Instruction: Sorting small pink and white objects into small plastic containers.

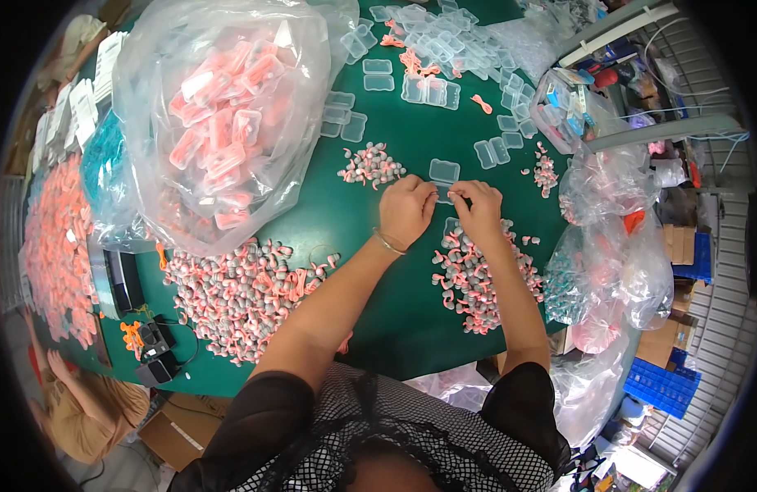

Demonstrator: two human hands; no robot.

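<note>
A small clear plastic case (444, 170) lies on the green table with its lid folded back, away from me. My left hand (406, 213) is closed at the case's near left edge, thumb and fingertips pinched together. At the near right edge my right hand (478, 211) pinches in the same way. Between the fingertips the near half of the case is partly covered, and its contents cannot be made out. Beside my left hand sits a small heap of pink-and-grey plug-like pieces (370, 165). Under my right forearm spreads a bigger pile of pink-and-grey pieces (469, 283).
A large clear bag (300, 176) of filled pink cases stands at left, with a wide pile of pink-and-grey pieces (231, 307) before it. Several empty clear cases (452, 41) and pink cord bundles (411, 63) lie at the back. Plastic bags (608, 193) crowd the right edge. Another person (100, 410) sits lower left.
</note>
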